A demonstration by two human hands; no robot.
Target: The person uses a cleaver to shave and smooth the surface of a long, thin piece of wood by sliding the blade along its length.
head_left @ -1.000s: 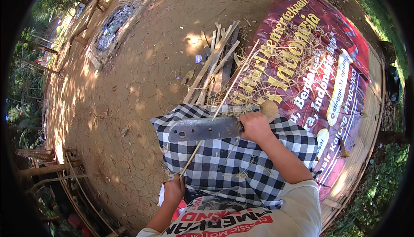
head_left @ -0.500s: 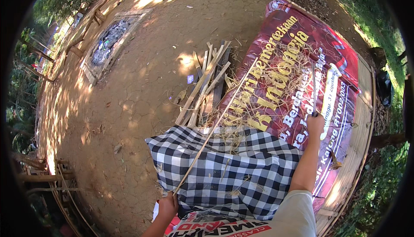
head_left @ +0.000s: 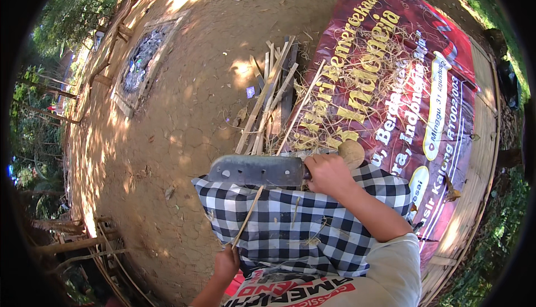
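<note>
My left hand (head_left: pixel 226 264), at the lower middle, is closed round the near end of a thin, pale bamboo strip (head_left: pixel 249 217). The strip slants up and right, away from me. In my right hand (head_left: pixel 329 174) is a cleaver (head_left: pixel 254 171) with a broad dark blade pierced by small holes, held level and pointing left. The blade crosses over the strip and hides part of it; whether the two touch I cannot tell. A black-and-white checked cloth (head_left: pixel 290 212) covers my lap beneath. Just beyond my right hand is a round, light brown wooden end (head_left: pixel 351 153).
A dark red printed banner (head_left: pixel 385 111), strewn with curled shavings (head_left: pixel 379 78), covers a bamboo platform (head_left: pixel 481 139) at the right. Bamboo and wood strips (head_left: pixel 268 95) are piled on the dirt ground (head_left: pixel 184 139). A framed ash pit (head_left: pixel 142 61) lies far left.
My right hand has come in from the right with the cleaver, which turned from pointing away to lying across the strip. My left hand keeps its hold on the strip.
</note>
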